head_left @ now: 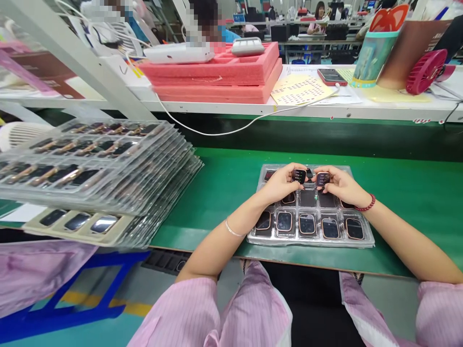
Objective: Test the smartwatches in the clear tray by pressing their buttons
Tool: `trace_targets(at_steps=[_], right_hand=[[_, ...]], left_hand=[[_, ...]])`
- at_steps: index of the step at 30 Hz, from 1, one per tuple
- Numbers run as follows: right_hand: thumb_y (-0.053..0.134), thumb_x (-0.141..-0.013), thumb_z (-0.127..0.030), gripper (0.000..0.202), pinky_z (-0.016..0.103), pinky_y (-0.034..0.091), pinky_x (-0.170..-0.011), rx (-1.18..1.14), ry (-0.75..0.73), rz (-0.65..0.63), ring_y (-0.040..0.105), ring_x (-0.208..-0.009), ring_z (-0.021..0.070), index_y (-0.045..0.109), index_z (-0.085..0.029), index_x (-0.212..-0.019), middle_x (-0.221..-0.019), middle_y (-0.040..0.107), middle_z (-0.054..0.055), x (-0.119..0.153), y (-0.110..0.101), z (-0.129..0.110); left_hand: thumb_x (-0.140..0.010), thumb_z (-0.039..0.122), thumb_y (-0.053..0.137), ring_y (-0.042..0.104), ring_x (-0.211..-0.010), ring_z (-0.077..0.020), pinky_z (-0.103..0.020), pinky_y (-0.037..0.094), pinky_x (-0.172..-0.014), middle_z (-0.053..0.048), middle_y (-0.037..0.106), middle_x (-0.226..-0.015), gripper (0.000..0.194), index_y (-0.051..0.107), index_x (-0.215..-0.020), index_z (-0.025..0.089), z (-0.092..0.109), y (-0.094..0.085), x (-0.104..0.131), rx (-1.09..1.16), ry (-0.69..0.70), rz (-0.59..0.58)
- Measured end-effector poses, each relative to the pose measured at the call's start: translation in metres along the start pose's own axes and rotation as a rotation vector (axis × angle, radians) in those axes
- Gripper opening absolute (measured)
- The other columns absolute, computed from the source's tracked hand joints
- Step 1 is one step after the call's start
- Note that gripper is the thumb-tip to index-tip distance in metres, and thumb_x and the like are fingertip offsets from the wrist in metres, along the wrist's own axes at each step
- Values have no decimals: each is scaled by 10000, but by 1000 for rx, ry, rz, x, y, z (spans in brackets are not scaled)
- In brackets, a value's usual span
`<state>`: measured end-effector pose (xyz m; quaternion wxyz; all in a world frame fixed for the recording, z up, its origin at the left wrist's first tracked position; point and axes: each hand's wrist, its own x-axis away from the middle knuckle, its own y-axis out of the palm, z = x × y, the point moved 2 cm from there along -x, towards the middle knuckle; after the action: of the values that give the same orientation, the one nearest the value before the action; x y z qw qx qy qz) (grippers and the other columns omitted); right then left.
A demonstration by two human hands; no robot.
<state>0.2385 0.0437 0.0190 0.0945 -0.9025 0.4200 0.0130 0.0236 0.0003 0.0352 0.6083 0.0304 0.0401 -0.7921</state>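
Right, two small square watch bodies are up off the tray, one in each hand. Left watch body [299,175] sits at the fingertips of the left hand [280,184], dark screen turned up toward the camera, rose-gold rim showing; it is near enough square, so no long axis to call, and its edges sit slightly tilted against the tray's rows. Fingers of that hand are pinched on its sides, the piece poking out just beyond the fingertips, toward the other hand.

Right watch body [322,179] mirrors it: screen up, faint lines of light across the glass, nipped between thumb and fingers of the right hand [342,185], sitting at the inner end of that grip. The two pieces are just beside each other, a narrow gap between them.

Directly under both grips lies the clear blister tray [365,239] on the green belt [415,193], its near row filled with five more screen-up watch bodies closer to the person than the hands. Well off to the left-hand side, a tall stack of trays [108,164] leans. Beyond the grips, across the belt, pink foam trays [224,72] sit on the white shelf.
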Motion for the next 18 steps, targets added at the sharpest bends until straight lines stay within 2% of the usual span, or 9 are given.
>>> trace_targets(at_steps=[5,12,15,18], right_hand=[[604,-728,-142,518,303,603,-715,16,-10,-14,706,-871,190,567,-219,-1239,-1149,692,82,0,1,-2],[640,-787,-205,454,329,619,-702,37,-18,-8,705,-834,194,579,-211,-1237,-1114,698,88,0,1,-1],[642,-813,-226,481,336,628,-707,12,-18,5,711,-868,199,560,-214,-1287,-1174,689,104,-1,0,1],[623,-865,-262,568,348,634,-759,-39,-26,32,705,-988,214,498,-242,-1419,-1282,652,111,-1,-3,3]], left_hand=[[-670,91,649,676,-939,-164,-307,553,-867,-65,691,-1038,471,591,-1135,142,-2,-1,-1,-15,-1,1],[-734,111,623,677,-774,-126,-273,556,-744,-65,699,-983,414,586,-1146,119,1,0,1,7,-35,-15],[-749,129,642,704,-831,-149,-235,532,-677,-113,696,-1135,524,564,-1268,127,-2,-2,0,21,-69,16],[-798,170,640,716,-988,-196,-232,538,-696,-142,621,-1343,637,505,-1421,178,-5,-4,-1,38,-80,45]])
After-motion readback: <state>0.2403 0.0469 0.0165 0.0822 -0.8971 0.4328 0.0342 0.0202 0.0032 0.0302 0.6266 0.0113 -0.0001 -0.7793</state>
